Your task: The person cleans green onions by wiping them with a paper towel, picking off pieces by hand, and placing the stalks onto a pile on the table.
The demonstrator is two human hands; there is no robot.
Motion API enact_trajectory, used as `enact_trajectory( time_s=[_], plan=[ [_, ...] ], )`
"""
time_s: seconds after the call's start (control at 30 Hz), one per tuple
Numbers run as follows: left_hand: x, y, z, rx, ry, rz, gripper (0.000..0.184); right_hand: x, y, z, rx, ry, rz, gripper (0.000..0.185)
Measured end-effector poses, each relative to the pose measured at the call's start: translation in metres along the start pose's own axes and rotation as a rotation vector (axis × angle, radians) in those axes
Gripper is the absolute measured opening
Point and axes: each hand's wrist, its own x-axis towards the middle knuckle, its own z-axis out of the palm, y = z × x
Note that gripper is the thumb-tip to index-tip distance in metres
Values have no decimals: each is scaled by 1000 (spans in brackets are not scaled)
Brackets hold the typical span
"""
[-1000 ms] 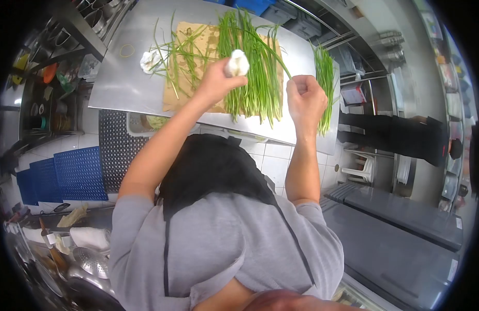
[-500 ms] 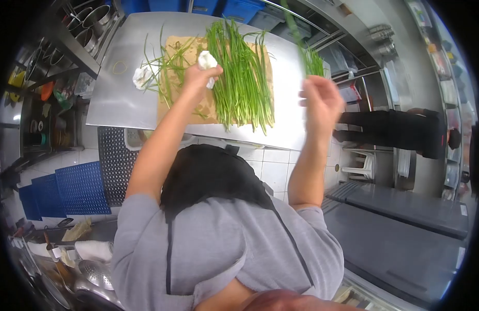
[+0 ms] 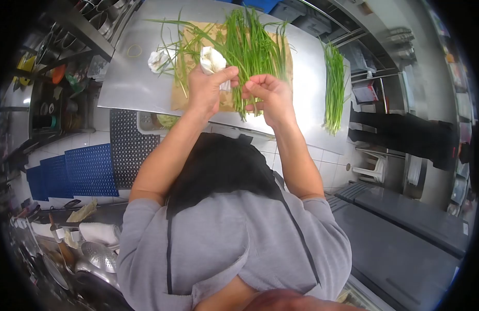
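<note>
My left hand point(image 3: 204, 92) is closed around a crumpled white paper towel point(image 3: 212, 60), just above the front left part of the main pile of garlic chives point(image 3: 252, 44). Close beside it, my right hand point(image 3: 276, 99) is over the lower stems of that pile, thumb and fingertips pinched together. What those fingertips hold, if anything, is too small to make out. Under the pile lies brown paper point(image 3: 180, 103), with looser green blades point(image 3: 185, 39) scattered to the left. A second, narrower bundle of chives point(image 3: 334, 88) rests along the right side of the steel table.
Another crumpled white paper point(image 3: 158, 61) and a thin yellow rubber band point(image 3: 134, 50) lie on the left of the steel table point(image 3: 128, 85). A tub point(image 3: 146, 123) shows below its front edge. A person in black point(image 3: 405, 132) stands to the right.
My right hand has moved left from the right-side bundle to the main pile, close to my left hand. My left hand still holds the paper towel. The camera view has shifted slightly.
</note>
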Motion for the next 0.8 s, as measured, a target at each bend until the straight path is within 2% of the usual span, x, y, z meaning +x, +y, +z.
enact_trajectory(
  time_s=[0.33,0.63,0.8],
  plan=[
    [-2,-6,2,14,48,71,21,-1,15,3,66,116,-127,19],
    [-1,-5,5,146,2,79,25,-2,24,8,94,59,-89,12],
    [1,-9,4,179,33,86,23,3,28,9,149,141,-113,11]
  ],
)
